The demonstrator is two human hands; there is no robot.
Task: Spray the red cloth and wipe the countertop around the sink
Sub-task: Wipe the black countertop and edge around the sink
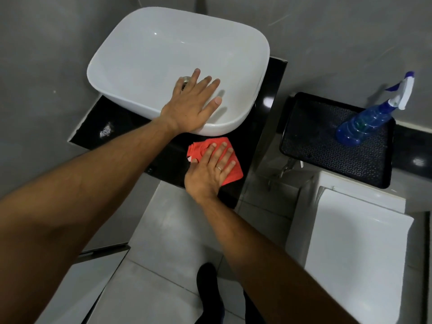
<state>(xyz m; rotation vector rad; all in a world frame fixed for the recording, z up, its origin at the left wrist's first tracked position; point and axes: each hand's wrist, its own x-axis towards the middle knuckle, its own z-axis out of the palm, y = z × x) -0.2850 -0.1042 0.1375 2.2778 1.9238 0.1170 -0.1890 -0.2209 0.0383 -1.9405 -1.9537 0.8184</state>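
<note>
A folded red cloth (233,170) lies on the black countertop (98,120) just in front of the white vessel sink (145,57). My right hand (210,169) presses flat on the cloth, fingers spread, covering most of it. Over the sink's front rim rests my left hand (191,101), palm down with fingers apart and nothing in it; it partly hides the metal drain (183,80). A blue spray bottle (371,115) with a white and blue trigger stands on a black tray (311,146) to the right.
Grey walls close in behind and to the left of the sink. A wet smear (106,131) marks the countertop's left part. A white toilet lid (357,249) sits below the tray at right. Pale floor tiles and my dark shoe (208,291) show below.
</note>
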